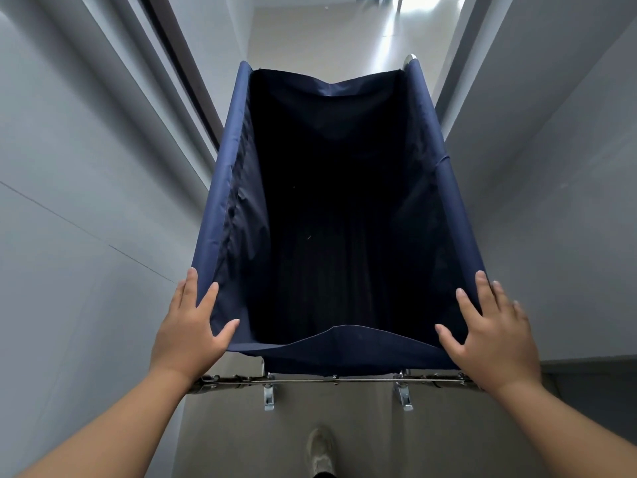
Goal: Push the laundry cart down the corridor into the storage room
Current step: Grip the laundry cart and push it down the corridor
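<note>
We look down into a deep, rectangular laundry cart (227, 188) of smooth navy fabric, its dark inside softly creased. It stands straight ahead of us between flat, pale grey corridor walls (86, 167). Our left hand (191, 334) and right hand (493, 343) press on its near corners, fingers straight and spread wide over the fabric-covered side rails. Below, a thin shiny metal bar (331, 380) crosses above the matte beige floor (241, 436).

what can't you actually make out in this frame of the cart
Head view:
- Inside the laundry cart: too dark to tell whether anything lies at the bottom.
- Wheels: hidden beneath the cart.
- Corridor's far end: cut by the top edge, washed out by glare.
- Shoe: partly cut by the bottom edge.
</note>
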